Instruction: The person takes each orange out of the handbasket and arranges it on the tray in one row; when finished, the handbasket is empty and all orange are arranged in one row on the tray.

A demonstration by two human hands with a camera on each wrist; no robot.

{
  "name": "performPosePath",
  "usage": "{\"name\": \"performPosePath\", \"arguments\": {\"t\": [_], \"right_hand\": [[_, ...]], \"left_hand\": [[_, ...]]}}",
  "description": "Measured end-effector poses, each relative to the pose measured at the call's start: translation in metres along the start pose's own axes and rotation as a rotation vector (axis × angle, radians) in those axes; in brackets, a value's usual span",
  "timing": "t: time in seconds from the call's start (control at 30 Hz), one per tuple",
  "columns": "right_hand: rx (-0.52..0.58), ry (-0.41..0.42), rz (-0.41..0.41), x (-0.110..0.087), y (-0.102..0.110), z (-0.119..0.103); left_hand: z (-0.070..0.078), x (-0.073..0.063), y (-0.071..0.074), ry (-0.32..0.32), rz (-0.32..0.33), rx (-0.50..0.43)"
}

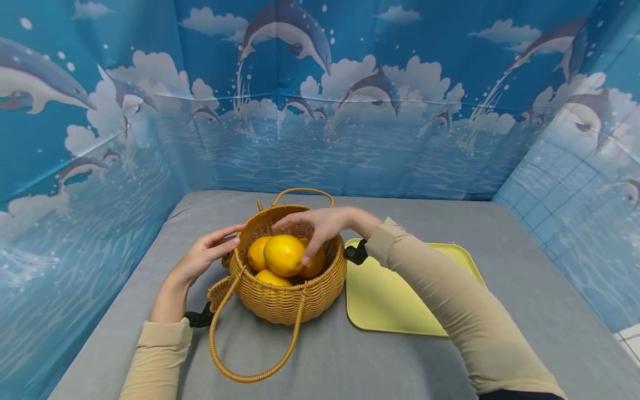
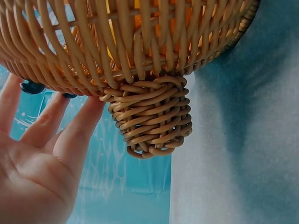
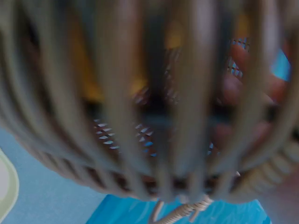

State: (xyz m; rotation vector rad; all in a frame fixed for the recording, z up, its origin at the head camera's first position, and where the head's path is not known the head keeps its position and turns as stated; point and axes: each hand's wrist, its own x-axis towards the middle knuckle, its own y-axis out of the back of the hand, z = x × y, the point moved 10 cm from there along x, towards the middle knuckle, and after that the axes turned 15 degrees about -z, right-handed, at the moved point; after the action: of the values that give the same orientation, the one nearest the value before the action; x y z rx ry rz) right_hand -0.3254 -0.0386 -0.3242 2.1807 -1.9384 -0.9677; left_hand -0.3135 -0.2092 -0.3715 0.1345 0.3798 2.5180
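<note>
Touches the wicker basket [image 1: 285, 304] at its left rim with the left hand [image 1: 200, 254], long fingers extended and thumb apart. Shows yellow lemons heaped inside: left lemon [image 1: 256, 254], front lemon [image 1: 271, 278], top lemon [image 1: 282, 255], right lemon [image 1: 315, 266]. Reaches in over the right rim with the right hand [image 1: 322, 223], spread wide — thumb at the top lemon's right end, fingers above and beyond its far side. Cannot tell firm contact from a mere hover there. Covers part of the right lemon with that thumb.

Droops the front handle [image 1: 250, 379] onto grey cloth [image 1: 350, 366]; arches the back handle [image 1: 302, 189] behind. Hides part of the yellow-green tray [image 1: 390, 303], just right of the basket, under the right sleeve [image 1: 445, 283].

Reveals, only from the left wrist, a dark bead [image 2: 32, 87] beside the fingers, near a stubby woven foot [image 2: 152, 119] on the basket. Gives, from the right wrist, blurred slats close up — with lemon yellow and fingers behind.
</note>
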Motion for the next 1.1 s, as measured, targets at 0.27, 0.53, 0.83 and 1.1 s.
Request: {"name": "performPosePath", "arguments": {"t": [0.27, 0.53, 0.83, 1.1], "right_hand": [[-0.033, 0.048, 0.023, 0.007, -0.006, 0.005], [-0.015, 0.041, 0.044, 0.012, -0.008, 0.01], [-0.081, 0.038, 0.08, 0.013, -0.006, 0.011], [-0.065, 0.038, 0.097, 0.013, -0.008, 0.011]], "left_hand": [[0.001, 0.0, -0.001, -0.012, -0.003, -0.004], [0.0, 0.0, 0.0, -0.011, 0.002, -0.011], [0.0, 0.001, 0.001, -0.009, 0.006, -0.014], [0.001, 0.001, 0.0, -0.013, 0.007, -0.009]]}}
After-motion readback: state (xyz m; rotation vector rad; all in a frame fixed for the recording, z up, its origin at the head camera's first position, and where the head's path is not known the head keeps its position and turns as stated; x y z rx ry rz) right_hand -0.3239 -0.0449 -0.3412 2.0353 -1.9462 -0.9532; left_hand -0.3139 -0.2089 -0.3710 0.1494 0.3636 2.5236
